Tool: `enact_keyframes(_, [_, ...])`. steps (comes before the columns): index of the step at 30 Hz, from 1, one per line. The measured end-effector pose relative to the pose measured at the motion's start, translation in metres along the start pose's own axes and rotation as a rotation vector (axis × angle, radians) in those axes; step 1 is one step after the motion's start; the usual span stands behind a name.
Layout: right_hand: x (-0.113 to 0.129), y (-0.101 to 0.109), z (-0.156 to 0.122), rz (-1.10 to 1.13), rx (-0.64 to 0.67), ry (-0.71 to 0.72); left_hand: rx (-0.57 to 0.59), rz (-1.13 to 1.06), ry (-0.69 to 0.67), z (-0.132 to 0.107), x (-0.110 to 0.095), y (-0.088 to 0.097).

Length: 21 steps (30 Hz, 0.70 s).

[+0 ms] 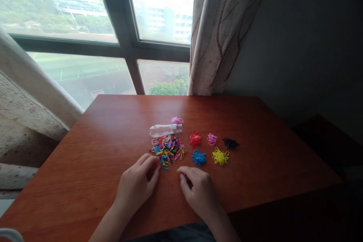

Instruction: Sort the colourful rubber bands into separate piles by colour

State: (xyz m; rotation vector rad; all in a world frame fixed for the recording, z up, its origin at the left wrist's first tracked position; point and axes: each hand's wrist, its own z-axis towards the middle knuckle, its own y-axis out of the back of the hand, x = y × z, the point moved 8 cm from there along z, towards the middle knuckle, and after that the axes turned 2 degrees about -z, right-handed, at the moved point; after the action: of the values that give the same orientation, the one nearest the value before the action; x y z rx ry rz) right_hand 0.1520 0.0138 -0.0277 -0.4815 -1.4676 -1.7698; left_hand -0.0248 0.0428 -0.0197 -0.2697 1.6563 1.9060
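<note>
A mixed pile of small coloured rubber bands [169, 148] lies mid-table. My left hand [138, 181] is at its near left edge, fingers curled and thumb close to the fingertips; whatever is between them is hidden. Just right of and nearer than the pile, my right hand [200, 191] has its fingers bent in a pinch, and I cannot make out anything in it. To the right are separate heaps of red bands [195, 139], pink bands [212, 139], black bands [230, 143], blue bands [199, 157] and yellow bands [220, 156].
Behind the mixed pile, a clear bottle [161, 131] lies on its side, its neck pointing right. A pink piece [177, 120], perhaps its cap, sits behind the neck. The brown wooden table [85, 166] reaches to a window with curtains [218, 30] beside it.
</note>
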Motion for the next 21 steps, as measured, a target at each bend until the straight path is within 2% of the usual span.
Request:
enact_keyframes(7, [-0.0001,0.0004,-0.0006,-0.001,0.001,-0.002,0.048,0.098,-0.039,-0.0017,-0.0045,-0.006])
enact_keyframes(21, [0.0017,0.0016,0.0004,-0.02,-0.005,-0.004,0.05,0.081,-0.108,-0.0002,-0.0076,-0.0048])
